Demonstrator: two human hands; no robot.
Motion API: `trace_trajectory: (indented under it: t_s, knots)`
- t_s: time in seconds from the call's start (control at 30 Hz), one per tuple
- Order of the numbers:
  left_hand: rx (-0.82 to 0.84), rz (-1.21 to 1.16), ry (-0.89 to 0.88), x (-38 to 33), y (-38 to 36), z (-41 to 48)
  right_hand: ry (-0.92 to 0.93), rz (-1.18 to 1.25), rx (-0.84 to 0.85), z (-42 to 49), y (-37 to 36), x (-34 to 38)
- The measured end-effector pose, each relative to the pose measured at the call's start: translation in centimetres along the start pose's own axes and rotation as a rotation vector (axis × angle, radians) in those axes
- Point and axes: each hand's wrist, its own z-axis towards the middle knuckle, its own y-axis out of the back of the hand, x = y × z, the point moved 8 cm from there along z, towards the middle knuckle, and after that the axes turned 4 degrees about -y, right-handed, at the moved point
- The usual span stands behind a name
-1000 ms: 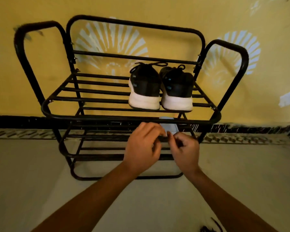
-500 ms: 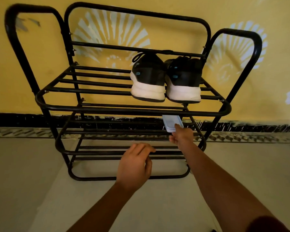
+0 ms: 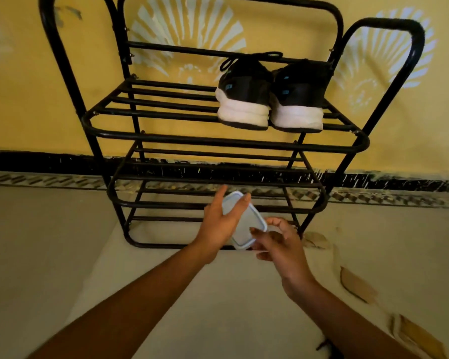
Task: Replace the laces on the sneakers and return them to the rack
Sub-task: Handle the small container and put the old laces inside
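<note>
Two black sneakers with white soles, left one (image 3: 244, 97) and right one (image 3: 298, 99), stand side by side, heels toward me, on the right of the top shelf of a black metal rack (image 3: 166, 141). Black laces show at the left shoe's top. In front of the rack's lower shelves I hold a small clear plastic container with a blue-rimmed lid (image 3: 244, 224). My left hand (image 3: 218, 224) grips its left side, fingers over the top. My right hand (image 3: 278, 242) pinches its lower right corner.
The rack stands against a yellow wall with white fan patterns and a black skirting band (image 3: 36, 163). Pale floor lies in front. Dry leaves (image 3: 358, 286) lie on the floor at the right. A dark lace end (image 3: 324, 345) shows at the bottom edge.
My right hand drew the container out from the rack's middle shelf toward me and lower. My left hand rose and took hold of it. The view moved closer to the rack.
</note>
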Motion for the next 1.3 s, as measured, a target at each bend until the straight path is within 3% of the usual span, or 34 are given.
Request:
trace_trajectory:
  t_s: [0.07, 0.17, 0.27, 0.37, 0.47, 0.53, 0.63, 0.73, 0.83, 0.97, 1.17, 1.3]
  knots:
    - [0.011, 0.079, 0.021, 0.4, 0.7, -1.3, -0.008, 0.021, 0.073, -2.1, -0.9, -1.0]
    - [0.04, 0.103, 0.024, 1.2, 1.3, -3.6, -0.28, 0.318, 0.185, -4.0, -2.1, -4.1]
    - [0.119, 0.144, 0.048, 3.0, 1.1, -6.3, -0.51, 0.453, 0.262, -6.7, -3.5, -7.4]
    - [0.219, 0.389, 0.098, 5.1, 0.9, -8.7, -0.692, 0.547, 0.332, -9.8, -4.7, -10.6]
    - [0.334, 0.588, 0.141, 6.7, 1.0, -11.0, -0.757, 0.627, 0.336, -11.1, -5.1, -12.0]
    - [0.438, 0.631, 0.129, 7.7, 0.4, -13.0, -0.775, 0.625, 0.331, -11.4, -5.0, -12.6]
    - [0.533, 0.39, 0.177, 9.2, -0.6, -15.5, -0.763, 0.589, 0.341, -11.5, -4.9, -13.3]
    - [0.371, 0.775, -0.144, 7.5, 0.6, -15.6, -0.75, 0.57, 0.337, -11.5, -4.9, -13.8]
    - [0.313, 0.889, -0.353, 5.7, 0.5, -15.8, -0.697, 0.593, 0.358, -11.0, -4.7, -14.0]
    - [0.384, 0.966, -0.477, 4.9, -0.4, -16.0, -0.624, 0.618, 0.391, -10.6, -4.3, -13.8]
    - [0.481, 0.906, -0.516, 5.3, 0.1, -15.1, -0.552, 0.607, 0.431, -10.7, -4.1, -13.5]
    - [0.522, 0.694, -0.45, 5.9, 0.4, -15.0, -0.528, 0.592, 0.464, -11.0, -4.0, -14.2]
